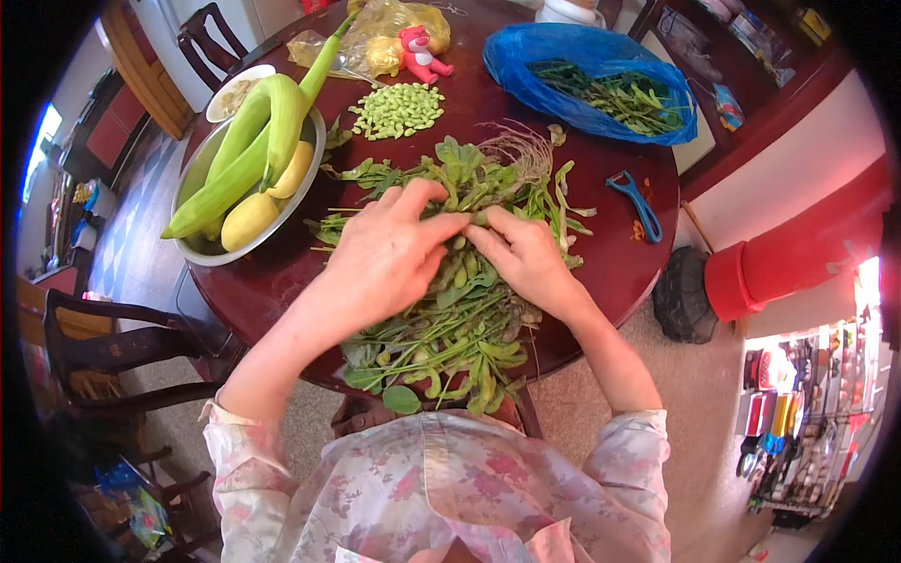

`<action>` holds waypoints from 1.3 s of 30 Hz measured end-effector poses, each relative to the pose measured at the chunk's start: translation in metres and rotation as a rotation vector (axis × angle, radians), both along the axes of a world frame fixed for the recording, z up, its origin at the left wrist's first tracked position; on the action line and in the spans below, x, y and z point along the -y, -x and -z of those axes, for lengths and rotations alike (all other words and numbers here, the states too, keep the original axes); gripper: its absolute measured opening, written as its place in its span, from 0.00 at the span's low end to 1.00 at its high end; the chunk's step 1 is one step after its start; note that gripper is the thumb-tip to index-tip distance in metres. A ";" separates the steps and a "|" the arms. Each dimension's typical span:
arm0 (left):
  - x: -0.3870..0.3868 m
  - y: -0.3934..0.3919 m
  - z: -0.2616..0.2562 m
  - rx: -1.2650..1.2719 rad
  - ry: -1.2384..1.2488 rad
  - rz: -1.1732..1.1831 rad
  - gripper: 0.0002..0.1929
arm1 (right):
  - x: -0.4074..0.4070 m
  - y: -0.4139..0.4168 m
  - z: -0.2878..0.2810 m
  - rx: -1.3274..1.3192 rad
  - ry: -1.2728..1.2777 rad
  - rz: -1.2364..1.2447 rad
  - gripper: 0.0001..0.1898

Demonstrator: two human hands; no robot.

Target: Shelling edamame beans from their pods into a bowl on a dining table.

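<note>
Soybean plants [429, 359], with leaves, stems and green pods, lie heaped on a dark red round table [246, 295] in front of me. Above the middle of the heap, my left hand [391, 250] and my right hand [528, 257] meet at the fingertips. A small green bean pod [480, 219] is pinched between them, mostly covered by fingers. Thin roots [524, 151] stick out at the heap's far side. Beyond the heap is a pile of shelled green beans [398, 110].
A metal bowl [320, 141] of long gourds [225, 183] and yellow potatoes [250, 222] stands left. A blue plastic bag [514, 63] holds more plants at back right, with a blue peeler [639, 207] nearer. A pink bear figure [420, 56] sits by a yellow bag [366, 35].
</note>
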State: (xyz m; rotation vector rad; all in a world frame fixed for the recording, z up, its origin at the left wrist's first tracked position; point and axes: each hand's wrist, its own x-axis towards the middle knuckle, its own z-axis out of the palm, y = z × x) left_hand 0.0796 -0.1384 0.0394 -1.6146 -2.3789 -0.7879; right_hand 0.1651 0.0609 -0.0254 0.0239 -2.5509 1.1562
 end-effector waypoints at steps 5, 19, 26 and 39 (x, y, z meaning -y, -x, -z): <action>0.003 0.025 0.012 0.090 0.121 -0.002 0.20 | -0.014 0.008 0.006 0.007 0.021 -0.116 0.11; -0.023 0.063 -0.007 0.229 0.359 0.018 0.10 | -0.008 0.006 -0.016 -0.116 -0.421 -0.234 0.13; -0.025 0.075 0.008 0.327 0.288 0.081 0.07 | -0.008 0.006 0.008 -0.121 -0.135 -0.083 0.06; -0.009 0.086 0.037 0.539 0.093 0.155 0.06 | -0.044 0.015 0.015 0.184 0.940 0.069 0.14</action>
